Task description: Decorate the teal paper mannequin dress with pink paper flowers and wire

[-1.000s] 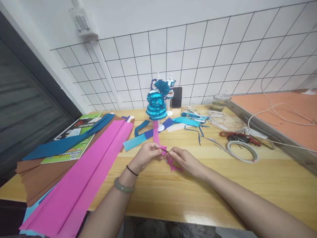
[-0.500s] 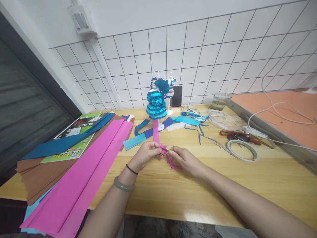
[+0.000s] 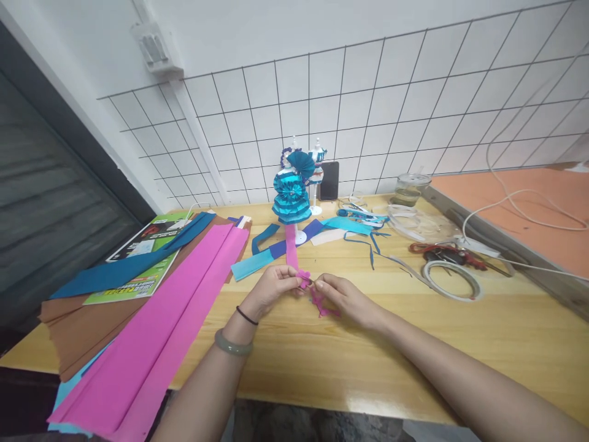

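Over the middle of the table, my left hand (image 3: 278, 283) pinches a small pink paper flower (image 3: 304, 279) between thumb and fingers. My right hand (image 3: 338, 293) is closed just to its right, its thumb and forefinger on a thin dark stick-like piece whose tip meets the flower; its kind is too small to tell. Under the hands lie pink paper scraps (image 3: 326, 309). A pink strip (image 3: 291, 248) runs from behind my left hand to a small white dress form with a pleated teal paper dress (image 3: 291, 199). A second decorated dress form (image 3: 315, 175) stands behind it.
Long pink (image 3: 151, 325), brown and blue paper sheets lie left over a magazine (image 3: 133, 285). Blue and purple strips (image 3: 253, 264) lie ahead. Rightward are a tape roll (image 3: 452, 280), cords, a glass cup (image 3: 409, 190) and an orange-topped surface (image 3: 519, 196). A phone (image 3: 329, 181) leans on the wall.
My hands stay at nearly the same spot with the flower. The thin piece showed across the flower half a second ago and shows less now. The view has shifted slightly.
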`<act>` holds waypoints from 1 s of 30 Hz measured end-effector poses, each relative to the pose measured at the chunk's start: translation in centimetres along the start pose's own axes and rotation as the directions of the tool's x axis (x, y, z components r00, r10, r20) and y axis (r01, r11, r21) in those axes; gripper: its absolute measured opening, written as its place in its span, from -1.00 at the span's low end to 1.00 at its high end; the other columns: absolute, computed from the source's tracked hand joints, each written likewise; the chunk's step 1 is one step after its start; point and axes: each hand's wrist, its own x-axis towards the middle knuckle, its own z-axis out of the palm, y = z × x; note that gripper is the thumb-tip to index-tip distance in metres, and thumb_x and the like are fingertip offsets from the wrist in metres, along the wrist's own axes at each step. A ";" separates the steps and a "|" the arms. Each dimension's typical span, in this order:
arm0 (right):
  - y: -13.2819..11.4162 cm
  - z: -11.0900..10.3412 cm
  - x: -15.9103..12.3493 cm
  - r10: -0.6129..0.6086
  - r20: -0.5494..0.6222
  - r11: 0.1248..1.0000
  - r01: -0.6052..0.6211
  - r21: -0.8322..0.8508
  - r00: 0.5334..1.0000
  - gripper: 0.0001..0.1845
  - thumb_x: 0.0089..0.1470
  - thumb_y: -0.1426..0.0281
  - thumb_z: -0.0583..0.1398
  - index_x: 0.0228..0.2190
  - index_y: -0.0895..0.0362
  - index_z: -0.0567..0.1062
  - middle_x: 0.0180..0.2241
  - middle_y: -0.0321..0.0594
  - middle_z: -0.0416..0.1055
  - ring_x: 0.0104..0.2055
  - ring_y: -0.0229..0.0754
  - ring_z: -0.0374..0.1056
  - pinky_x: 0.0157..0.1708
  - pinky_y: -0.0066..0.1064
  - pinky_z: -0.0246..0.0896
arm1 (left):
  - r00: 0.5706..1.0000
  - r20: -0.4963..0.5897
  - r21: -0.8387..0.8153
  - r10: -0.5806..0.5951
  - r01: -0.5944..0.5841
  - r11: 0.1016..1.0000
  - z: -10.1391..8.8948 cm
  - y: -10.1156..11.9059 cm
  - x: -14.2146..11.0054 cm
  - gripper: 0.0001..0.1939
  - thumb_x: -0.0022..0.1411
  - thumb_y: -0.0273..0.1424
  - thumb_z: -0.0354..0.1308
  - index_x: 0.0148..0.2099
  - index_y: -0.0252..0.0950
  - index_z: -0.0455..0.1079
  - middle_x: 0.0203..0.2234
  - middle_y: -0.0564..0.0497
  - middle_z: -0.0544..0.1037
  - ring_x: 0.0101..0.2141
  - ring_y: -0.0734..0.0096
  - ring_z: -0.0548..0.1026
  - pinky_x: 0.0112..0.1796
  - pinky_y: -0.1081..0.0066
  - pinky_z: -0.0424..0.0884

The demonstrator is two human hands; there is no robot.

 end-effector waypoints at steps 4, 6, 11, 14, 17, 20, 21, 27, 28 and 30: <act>0.1 -0.2 0.2 0.036 -0.003 0.976 -0.034 0.215 0.999 -0.55 0.08 0.04 -0.02 -0.57 0.15 0.22 -0.69 -0.45 0.01 -0.68 -0.42 -0.09 -0.70 -0.55 -0.17 | 0.999 -0.024 -0.051 -0.026 0.025 0.998 -0.1 0.3 -0.1 -0.79 -0.05 -0.35 0.25 -0.42 -0.42 0.40 -0.43 -0.12 0.54 -0.39 0.35 0.49 -0.31 0.37 0.37; -0.1 -0.3 0.2 0.051 -0.023 0.955 -0.042 0.293 0.998 -0.52 0.06 0.02 0.00 -0.64 0.13 0.14 -0.73 -0.49 -0.09 -0.71 -0.44 -0.19 -0.73 -0.54 -0.27 | 0.999 -0.031 -0.078 -0.035 0.033 0.996 -0.2 0.4 -0.1 -0.79 -0.06 -0.35 0.25 -0.43 -0.42 0.39 -0.44 -0.12 0.54 -0.39 0.35 0.50 -0.31 0.37 0.38; -0.7 0.0 0.3 0.106 -0.059 0.907 -0.072 0.416 0.993 -0.57 -0.02 0.01 0.08 -0.54 0.14 0.24 -0.76 -0.54 -0.12 -0.75 -0.46 -0.25 -0.76 -0.55 -0.36 | 0.997 0.022 -0.063 -0.080 0.081 0.995 -0.1 0.4 0.0 -0.78 -0.08 -0.35 0.25 -0.42 -0.43 0.38 -0.46 -0.13 0.53 -0.42 0.36 0.50 -0.34 0.38 0.39; -1.1 0.3 0.3 0.067 -0.016 0.935 -0.057 0.350 0.998 -0.60 -0.05 0.06 0.15 -0.52 0.18 0.32 -0.73 -0.47 0.05 -0.73 -0.45 -0.10 -0.74 -0.56 -0.22 | 0.984 0.109 0.013 -0.141 0.140 0.990 0.2 0.1 0.0 -0.77 -0.09 -0.34 0.26 -0.42 -0.43 0.39 -0.50 -0.11 0.52 -0.45 0.37 0.50 -0.36 0.40 0.39; -1.3 0.6 0.2 0.038 0.068 0.967 -0.053 0.249 0.997 -0.63 -0.04 0.13 0.16 -0.51 0.23 0.41 -0.64 -0.35 0.25 -0.64 -0.42 0.09 -0.64 -0.55 -0.01 | 0.966 0.183 0.095 -0.183 0.168 0.981 0.5 0.0 -0.2 -0.76 -0.08 -0.33 0.26 -0.42 -0.44 0.40 -0.51 -0.11 0.52 -0.47 0.40 0.49 -0.36 0.41 0.39; -1.0 0.8 0.1 0.052 0.086 0.970 -0.070 0.232 0.995 -0.67 -0.04 0.19 0.18 -0.53 0.24 0.44 -0.61 -0.31 0.31 -0.59 -0.39 0.16 -0.57 -0.54 0.07 | 0.949 0.222 0.131 -0.225 0.200 0.971 0.6 0.0 -0.3 -0.75 -0.08 -0.32 0.26 -0.40 -0.44 0.40 -0.52 -0.12 0.52 -0.49 0.40 0.49 -0.36 0.40 0.40; -0.9 0.8 0.1 0.061 0.080 0.965 -0.079 0.250 0.995 -0.68 -0.05 0.20 0.19 -0.54 0.24 0.44 -0.61 -0.31 0.31 -0.60 -0.40 0.16 -0.58 -0.54 0.07 | 0.945 0.229 0.131 -0.233 0.207 0.969 0.6 0.0 -0.4 -0.74 -0.08 -0.32 0.26 -0.40 -0.44 0.39 -0.52 -0.13 0.53 -0.49 0.40 0.49 -0.36 0.40 0.40; -0.6 1.2 0.6 0.157 -0.099 0.886 -0.096 0.454 0.983 -0.67 -0.18 0.18 0.26 -0.55 0.18 0.35 -0.72 -0.42 0.22 -0.73 -0.44 0.04 -0.70 -0.54 -0.05 | 0.960 0.214 0.020 -0.183 0.183 0.983 0.7 0.1 -0.2 -0.73 0.02 -0.29 0.19 -0.29 -0.40 0.36 -0.39 -0.18 0.53 -0.41 0.35 0.51 -0.40 0.42 0.38; -0.5 1.2 0.7 0.160 -0.126 0.868 -0.079 0.490 0.979 -0.67 -0.21 0.18 0.28 -0.54 0.17 0.34 -0.71 -0.42 0.24 -0.72 -0.42 0.08 -0.69 -0.52 -0.02 | 0.961 0.212 0.012 -0.177 0.179 0.984 0.7 0.1 -0.2 -0.72 0.02 -0.27 0.17 -0.28 -0.41 0.36 -0.36 -0.20 0.52 -0.40 0.34 0.51 -0.39 0.42 0.38; -0.5 1.4 0.9 0.150 -0.154 0.841 -0.044 0.540 0.977 -0.65 -0.24 0.18 0.30 -0.52 0.16 0.34 -0.68 -0.38 0.27 -0.66 -0.36 0.18 -0.64 -0.49 0.06 | 0.965 0.205 0.016 -0.166 0.166 0.986 0.9 0.0 -0.1 -0.70 0.02 -0.26 0.17 -0.29 -0.42 0.36 -0.35 -0.21 0.52 -0.40 0.34 0.51 -0.38 0.41 0.38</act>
